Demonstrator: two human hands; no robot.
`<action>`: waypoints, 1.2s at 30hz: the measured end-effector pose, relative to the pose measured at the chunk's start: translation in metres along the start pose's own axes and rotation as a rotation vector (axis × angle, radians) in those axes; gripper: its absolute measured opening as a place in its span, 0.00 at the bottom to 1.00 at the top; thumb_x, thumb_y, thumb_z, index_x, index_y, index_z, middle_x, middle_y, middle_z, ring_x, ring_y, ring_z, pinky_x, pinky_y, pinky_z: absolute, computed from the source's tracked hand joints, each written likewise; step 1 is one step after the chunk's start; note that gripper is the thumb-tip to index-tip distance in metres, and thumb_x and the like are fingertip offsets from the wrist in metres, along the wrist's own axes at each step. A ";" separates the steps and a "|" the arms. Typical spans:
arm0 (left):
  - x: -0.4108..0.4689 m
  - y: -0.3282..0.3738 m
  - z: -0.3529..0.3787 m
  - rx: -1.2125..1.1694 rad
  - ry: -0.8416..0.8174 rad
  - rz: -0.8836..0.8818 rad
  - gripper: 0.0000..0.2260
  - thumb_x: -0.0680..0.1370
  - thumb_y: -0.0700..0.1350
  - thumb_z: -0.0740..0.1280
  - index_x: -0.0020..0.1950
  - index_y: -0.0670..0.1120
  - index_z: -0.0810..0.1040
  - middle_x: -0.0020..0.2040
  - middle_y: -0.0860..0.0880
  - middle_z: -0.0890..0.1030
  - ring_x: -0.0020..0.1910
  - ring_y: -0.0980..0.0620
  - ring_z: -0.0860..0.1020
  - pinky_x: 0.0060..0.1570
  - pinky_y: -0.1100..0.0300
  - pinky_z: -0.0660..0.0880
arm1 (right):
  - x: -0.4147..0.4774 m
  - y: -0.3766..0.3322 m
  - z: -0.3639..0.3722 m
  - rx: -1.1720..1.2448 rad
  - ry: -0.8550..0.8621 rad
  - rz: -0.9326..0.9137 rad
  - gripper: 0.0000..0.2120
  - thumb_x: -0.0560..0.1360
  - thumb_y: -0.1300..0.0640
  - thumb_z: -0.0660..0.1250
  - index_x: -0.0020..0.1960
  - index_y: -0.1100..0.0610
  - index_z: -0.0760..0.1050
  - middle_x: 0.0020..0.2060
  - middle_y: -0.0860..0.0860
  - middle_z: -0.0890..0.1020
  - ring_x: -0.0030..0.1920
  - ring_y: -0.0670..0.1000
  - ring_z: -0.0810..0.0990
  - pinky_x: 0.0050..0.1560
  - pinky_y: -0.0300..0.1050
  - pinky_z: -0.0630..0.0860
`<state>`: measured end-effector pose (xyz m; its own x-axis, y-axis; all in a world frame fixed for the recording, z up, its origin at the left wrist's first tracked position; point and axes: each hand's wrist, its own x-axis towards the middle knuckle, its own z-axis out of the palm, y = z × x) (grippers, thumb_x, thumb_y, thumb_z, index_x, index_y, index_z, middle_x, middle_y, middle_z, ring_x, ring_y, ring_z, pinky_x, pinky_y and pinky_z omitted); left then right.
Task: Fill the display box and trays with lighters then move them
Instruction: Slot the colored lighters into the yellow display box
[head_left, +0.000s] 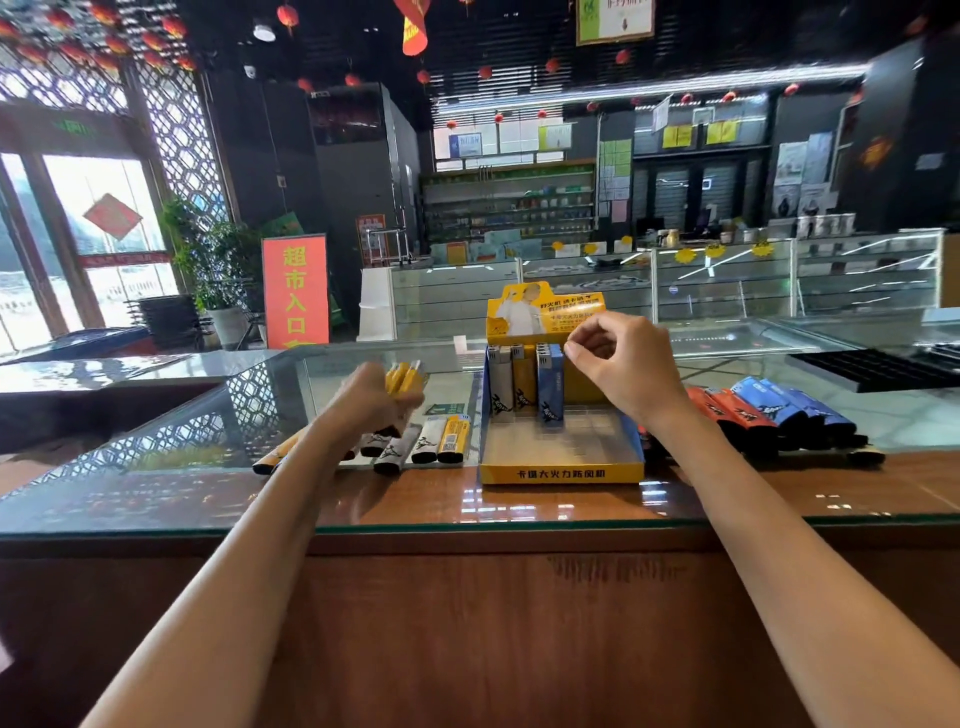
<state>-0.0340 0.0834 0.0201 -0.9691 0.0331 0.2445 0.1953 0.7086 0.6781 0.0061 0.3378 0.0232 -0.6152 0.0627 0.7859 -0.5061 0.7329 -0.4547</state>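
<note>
Filling of the box (561, 470), at the counter's (467, 504) front edge, looks barely begun: only its back row holds lighters (511, 387). The left hand (371, 400) grips a yellow bunch (405, 376). The right hand (618, 364) hovers curled beside the blue lighter's (550, 387) top, grip unclear. Next, each needs seating upright in a free slot. The box lip reads 大火力防风机; the red sign (295, 291) reads 超市入口.

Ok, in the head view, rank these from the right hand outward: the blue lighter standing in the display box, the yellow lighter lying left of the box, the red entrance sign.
1. Blue lighter: upright in the display box, just left of the right hand.
2. Yellow lighter: flat on the counter, left of the box.
3. Red entrance sign: beyond the counter, far left.
</note>
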 end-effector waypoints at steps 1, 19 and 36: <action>-0.001 -0.001 -0.001 -0.172 -0.025 0.046 0.10 0.77 0.41 0.67 0.39 0.37 0.75 0.34 0.43 0.74 0.33 0.48 0.72 0.35 0.58 0.69 | 0.001 -0.003 0.000 0.006 0.039 -0.010 0.02 0.73 0.61 0.69 0.44 0.60 0.80 0.37 0.50 0.80 0.37 0.46 0.77 0.37 0.23 0.70; 0.007 0.018 0.031 -0.618 -0.299 0.481 0.13 0.78 0.41 0.65 0.56 0.32 0.73 0.41 0.42 0.75 0.37 0.54 0.76 0.36 0.66 0.73 | 0.016 -0.037 0.039 0.555 -0.327 0.211 0.07 0.68 0.56 0.74 0.43 0.57 0.78 0.33 0.53 0.81 0.27 0.43 0.75 0.30 0.37 0.73; 0.011 0.015 0.027 -0.996 -0.355 0.229 0.10 0.82 0.43 0.57 0.52 0.38 0.73 0.38 0.46 0.77 0.33 0.54 0.76 0.34 0.64 0.75 | 0.026 -0.027 0.015 0.767 -0.102 0.295 0.09 0.72 0.64 0.68 0.52 0.63 0.76 0.41 0.56 0.82 0.37 0.51 0.80 0.37 0.37 0.78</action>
<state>-0.0454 0.1133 0.0142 -0.8511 0.4076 0.3309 0.2567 -0.2268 0.9395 -0.0053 0.3098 0.0491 -0.8206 0.0913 0.5641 -0.5642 0.0273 -0.8252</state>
